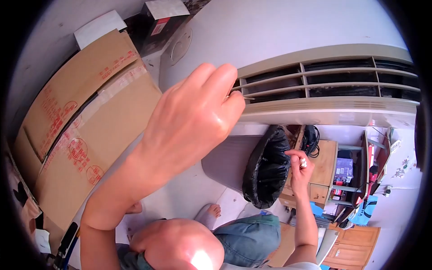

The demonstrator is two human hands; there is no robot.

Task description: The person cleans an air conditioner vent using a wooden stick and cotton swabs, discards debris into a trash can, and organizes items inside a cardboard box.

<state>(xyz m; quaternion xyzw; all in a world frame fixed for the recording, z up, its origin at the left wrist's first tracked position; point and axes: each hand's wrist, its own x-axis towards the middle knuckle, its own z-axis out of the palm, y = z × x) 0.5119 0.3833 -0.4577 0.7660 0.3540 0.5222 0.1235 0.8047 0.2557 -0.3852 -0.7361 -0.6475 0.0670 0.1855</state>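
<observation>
Vent grille (304, 80), set into a large white appliance (288, 31), crosses the upper right of the view and looks to be where the work is centred. The person's two hands are apart. The left hand (198, 105) is at the near end of the grille, fingers curled in and thumb drawn against them; it overlaps the end of the slats, but I cannot tell whether it touches them or pinches something thin, because the fingertips are turned away. The right hand (299, 168) is closed around a small bunch of white pieces (303, 163), too small to identify with confidence, and a finger reaches across the rim of the black bag (270, 175) lining the bin (229, 157); contact with the rim cannot be made out. As to progress, the work seems under way rather than finished: one hand is at the slats, and the white pieces remain in the grasp, not let go into the bag. The grille is in its place, with its slats and crossbars fitted. Dark gaps run between them, with what look like specks along some edges, so I would judge that most of its length has yet to be dealt with. Whether any part is already done, the view does not show.
</observation>
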